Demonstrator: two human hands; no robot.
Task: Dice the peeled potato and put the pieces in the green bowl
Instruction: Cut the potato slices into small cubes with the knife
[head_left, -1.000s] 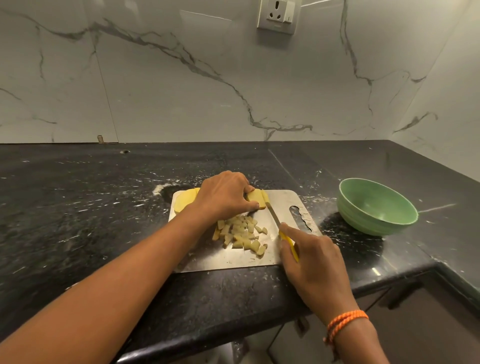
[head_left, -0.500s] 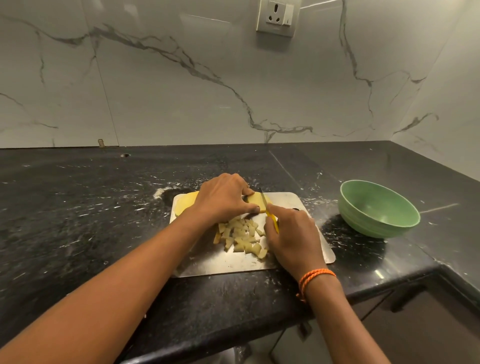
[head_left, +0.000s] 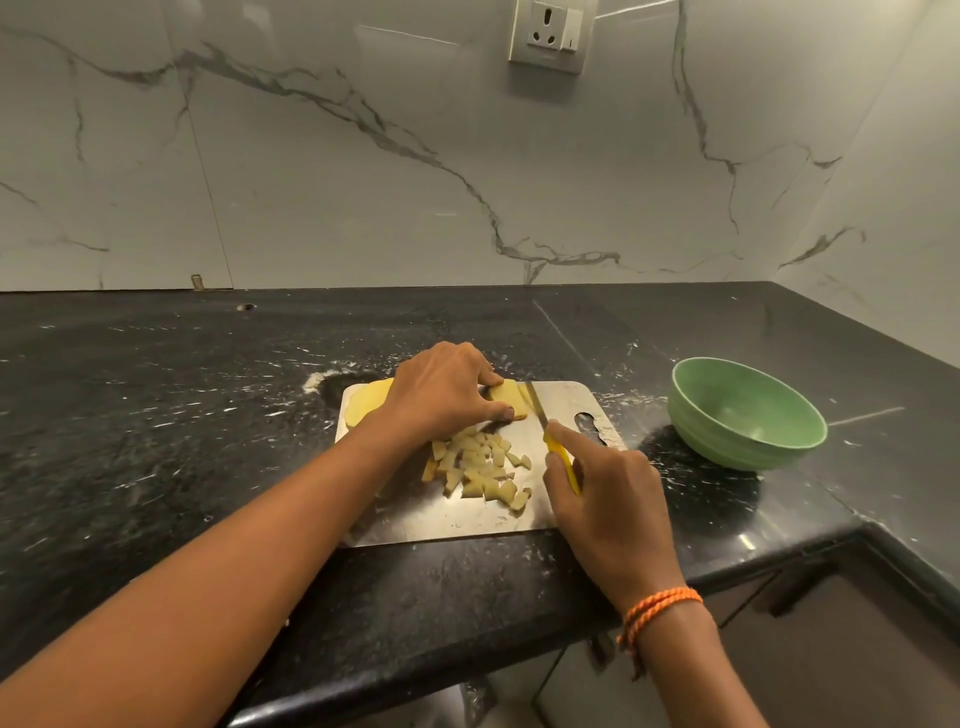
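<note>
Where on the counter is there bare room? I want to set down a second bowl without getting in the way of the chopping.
Free: the black counter left of the steel cutting board, and the strip behind it up to the marble wall. Crowded: the board itself, with both hands, knife and diced potato; the green bowl takes the right.

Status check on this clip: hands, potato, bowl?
Left hand holds potato slices. Right hand grips knife. Diced pieces on board; green bowl empty. Path clear.

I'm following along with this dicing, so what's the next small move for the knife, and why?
Probably bring the knife down through the potato end jutting past the left hand. The right hand holds the blade just beside that uncut end, diced pieces lie on the board, and the green bowl looks empty.
</note>
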